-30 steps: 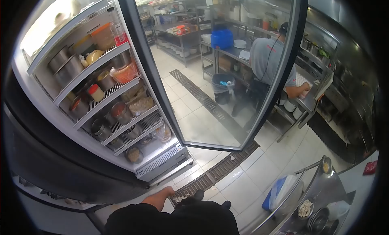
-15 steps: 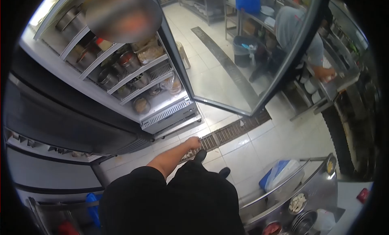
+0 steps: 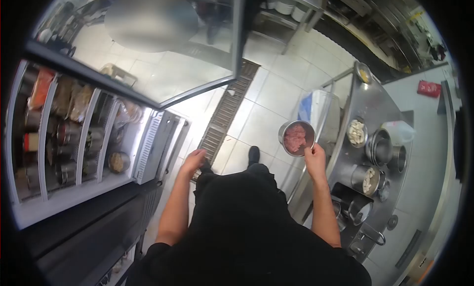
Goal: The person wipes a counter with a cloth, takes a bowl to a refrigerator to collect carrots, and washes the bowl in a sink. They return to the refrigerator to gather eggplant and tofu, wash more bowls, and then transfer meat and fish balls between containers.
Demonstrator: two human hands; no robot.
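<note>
My right hand grips the rim of a round steel container filled with pink minced meat and holds it over the floor, just left of the steel counter. Empty, with its fingers loosely curled, my left hand hangs over the floor drain grate, near the bottom corner of the open fridge. The fridge's shelves carry steel pots and bagged food. Its glass door stands open.
The steel counter on the right carries several steel pots and bowls, some with food. A blue and white bag sits below its left end. A red packet lies on the far right surface. White tiled floor spreads ahead.
The view has swung right and down. My right hand has come into view with the container of minced meat. My left hand has lifted slightly over the grate.
</note>
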